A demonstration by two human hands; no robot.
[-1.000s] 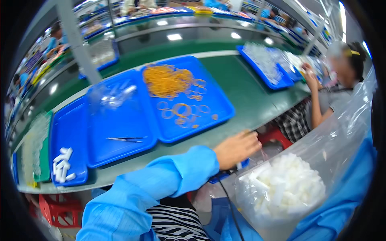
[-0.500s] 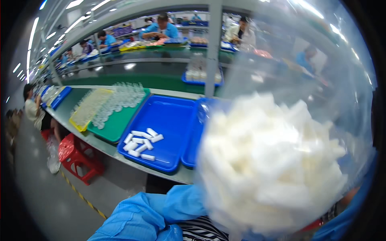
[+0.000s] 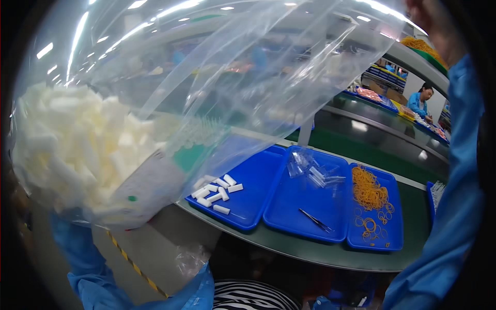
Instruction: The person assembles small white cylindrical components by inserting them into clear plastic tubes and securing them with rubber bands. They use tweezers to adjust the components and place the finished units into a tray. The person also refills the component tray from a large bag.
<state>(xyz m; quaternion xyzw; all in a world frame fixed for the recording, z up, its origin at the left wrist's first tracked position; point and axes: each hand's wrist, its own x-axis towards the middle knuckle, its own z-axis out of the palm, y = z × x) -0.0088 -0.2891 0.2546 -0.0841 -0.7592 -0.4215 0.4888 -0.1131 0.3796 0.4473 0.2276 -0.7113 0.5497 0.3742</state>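
A large clear plastic bag (image 3: 248, 67), packed at its lower end with white sponge-like pieces (image 3: 72, 150), hangs across the left and middle of the head view. My left forearm (image 3: 85, 253) rises to the underside of the filled end, and the bag hides that hand and its fingers. At the top right, my right hand (image 3: 439, 31) is raised and closed at the bag's narrow upper end, its fingertips partly cut off by the picture edge. Below the bag, several short white cylinders (image 3: 217, 194) lie in a blue tray (image 3: 248, 214).
A second blue tray (image 3: 289, 217) holds clear plastic parts (image 3: 315, 170) and tweezers (image 3: 315, 219). Beside it, another blue tray (image 3: 395, 217) holds orange rubber bands (image 3: 368, 188). A co-worker (image 3: 419, 101) sits beyond the conveyor. A metal post (image 3: 306, 133) stands behind the trays.
The filled end of the bag has swung from the right side to the left. My right arm has come up at the right edge. The view has turned right, showing more trays.
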